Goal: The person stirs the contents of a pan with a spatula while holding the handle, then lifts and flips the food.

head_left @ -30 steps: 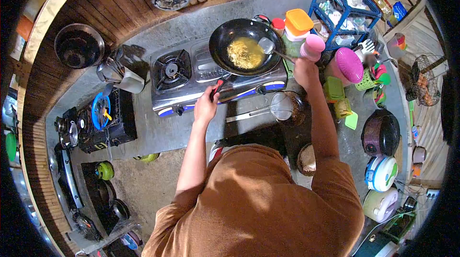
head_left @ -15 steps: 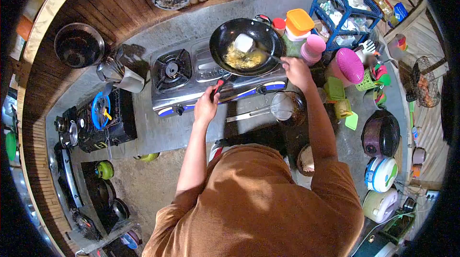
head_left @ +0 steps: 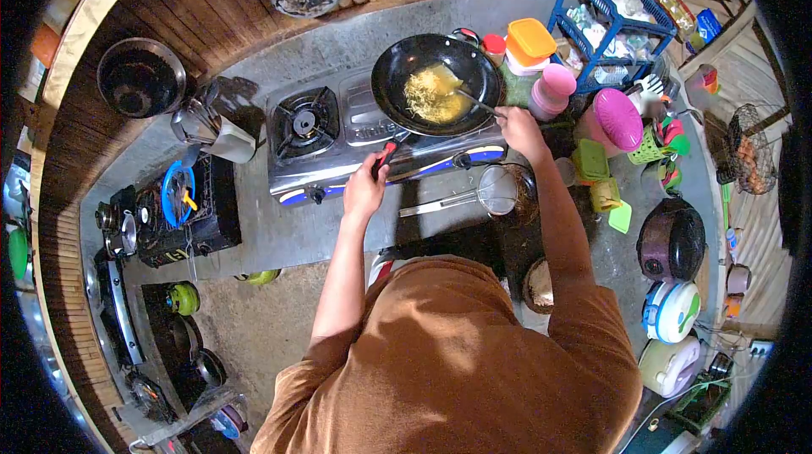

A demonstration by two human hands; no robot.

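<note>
A black wok sits over the right side of the gas stove. My left hand is closed around its red-and-black handle. Above the wok's right rim, my right hand grips a spatula by its dark handle. The spatula's blade dips into the yellowish shredded food, which lies in what looks like oil at the wok's bottom. Part of the blade is hidden by the food.
A strainer and metal tongs lie in front of the stove. The left burner is bare. Pink cups, an orange-lidded container and a blue rack stand right of the wok. A utensil holder is at left.
The spatula blade, earlier raised and showing bright and flat, has turned and gone down into the food. The shreds have shifted in the wok. My left hand stays on the handle.
</note>
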